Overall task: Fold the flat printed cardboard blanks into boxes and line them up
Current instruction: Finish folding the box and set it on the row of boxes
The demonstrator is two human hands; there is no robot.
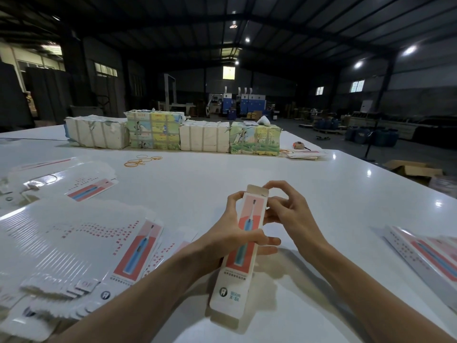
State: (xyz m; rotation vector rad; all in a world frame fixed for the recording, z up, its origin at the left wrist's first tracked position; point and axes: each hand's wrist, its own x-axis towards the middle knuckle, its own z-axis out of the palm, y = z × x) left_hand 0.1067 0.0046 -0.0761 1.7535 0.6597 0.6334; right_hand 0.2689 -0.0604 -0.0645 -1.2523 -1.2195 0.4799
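Note:
A long narrow box (241, 258), printed with a blue toothbrush on a red panel, is held above the white table (222, 179) in front of me. My left hand (237, 233) grips its middle, fingers wrapped round the body. My right hand (284, 211) pinches the flaps at the far open end. The near end stands open too. A fanned stack of flat printed blanks (81, 248) lies at my left, with more blanks (61, 179) farther back on the left. Another pile of printed pieces (427, 253) lies at the right edge.
Several wrapped bundles (173, 132) stand in a row across the far side of the table. Loose rubber bands (141, 160) lie before them. A few flat cards (304, 154) and a small orange object (298, 145) sit at the far right. Beyond is a dim warehouse floor.

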